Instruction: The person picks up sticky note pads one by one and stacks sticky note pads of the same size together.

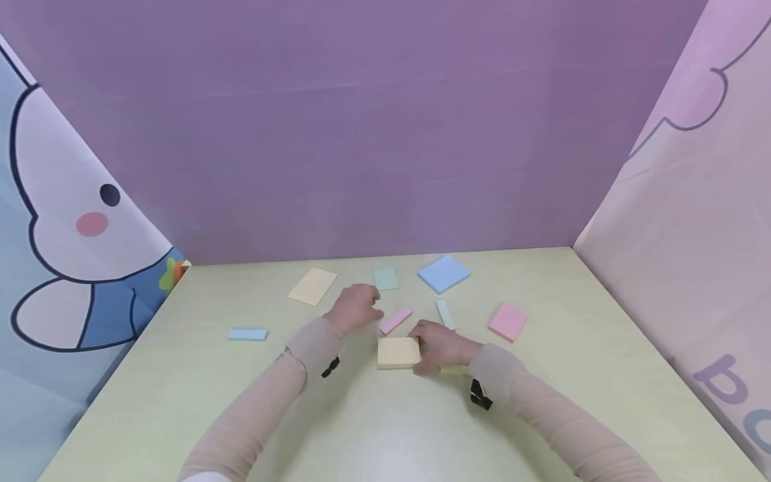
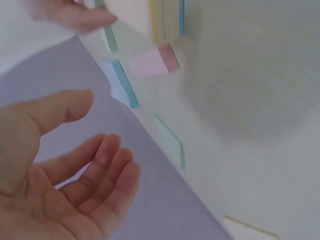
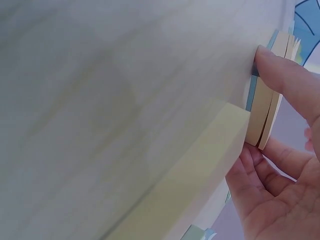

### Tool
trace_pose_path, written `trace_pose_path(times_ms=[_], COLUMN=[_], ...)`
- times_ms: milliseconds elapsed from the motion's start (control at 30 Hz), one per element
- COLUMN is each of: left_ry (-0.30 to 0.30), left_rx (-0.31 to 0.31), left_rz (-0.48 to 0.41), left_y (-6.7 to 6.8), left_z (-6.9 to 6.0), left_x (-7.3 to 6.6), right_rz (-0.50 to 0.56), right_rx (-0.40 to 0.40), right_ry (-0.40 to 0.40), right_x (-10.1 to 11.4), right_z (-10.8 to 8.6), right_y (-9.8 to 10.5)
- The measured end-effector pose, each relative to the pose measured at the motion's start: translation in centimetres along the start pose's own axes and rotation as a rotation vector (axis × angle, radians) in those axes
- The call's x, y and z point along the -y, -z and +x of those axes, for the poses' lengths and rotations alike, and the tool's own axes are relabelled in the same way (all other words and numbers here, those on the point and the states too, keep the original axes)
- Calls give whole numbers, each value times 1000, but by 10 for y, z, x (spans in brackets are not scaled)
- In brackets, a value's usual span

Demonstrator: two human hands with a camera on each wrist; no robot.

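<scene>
A stack of cream sticky notes with a blue layer at its bottom is gripped by my right hand. In the right wrist view, the thumb and fingers pinch opposite edges of that stack. A pale yellow sticky-note pad lies beside it, partly hidden under my right wrist in the head view. My left hand hovers above the table with nothing in it, its fingers loosely bent. Just right of its fingertips lies a narrow pink sticky-note strip.
Further back lie a cream pad, a green pad and a blue pad. A pink pad and a pale green strip are to the right. At left is a light blue strip. A purple cloth wall closes the back.
</scene>
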State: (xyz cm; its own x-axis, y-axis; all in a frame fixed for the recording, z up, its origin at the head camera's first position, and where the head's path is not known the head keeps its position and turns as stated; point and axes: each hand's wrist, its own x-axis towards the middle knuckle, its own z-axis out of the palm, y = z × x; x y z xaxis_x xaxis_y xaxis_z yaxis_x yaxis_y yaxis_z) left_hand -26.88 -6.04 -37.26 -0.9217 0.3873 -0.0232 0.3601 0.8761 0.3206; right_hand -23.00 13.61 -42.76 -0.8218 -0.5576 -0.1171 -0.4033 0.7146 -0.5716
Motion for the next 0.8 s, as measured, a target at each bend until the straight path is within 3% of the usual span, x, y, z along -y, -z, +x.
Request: trace_pose_path(times_ms=[133, 267, 367, 400, 500, 800], left_ry=[79, 171, 249, 250, 300, 360], left_rx=[-7, 40, 82, 74, 87, 78], left_rz=[-74, -131, -153, -152, -146, -78], left_y=[6, 10, 6, -3, -11, -21], left_z=[20, 40, 60, 72, 89, 96], left_x=[9, 15, 20, 28, 28, 9], right_rz=[-7, -11, -23, -28, -41, -32], right_rx=[0, -3, -5, -7, -10, -7], right_ry=[-20, -24, -21, -21, -32, -31], right_x=[-1, -1, 0, 0, -2, -1], right_z=[0, 1, 2, 2, 1, 2], right_y=[0, -1, -1, 0, 2, -2])
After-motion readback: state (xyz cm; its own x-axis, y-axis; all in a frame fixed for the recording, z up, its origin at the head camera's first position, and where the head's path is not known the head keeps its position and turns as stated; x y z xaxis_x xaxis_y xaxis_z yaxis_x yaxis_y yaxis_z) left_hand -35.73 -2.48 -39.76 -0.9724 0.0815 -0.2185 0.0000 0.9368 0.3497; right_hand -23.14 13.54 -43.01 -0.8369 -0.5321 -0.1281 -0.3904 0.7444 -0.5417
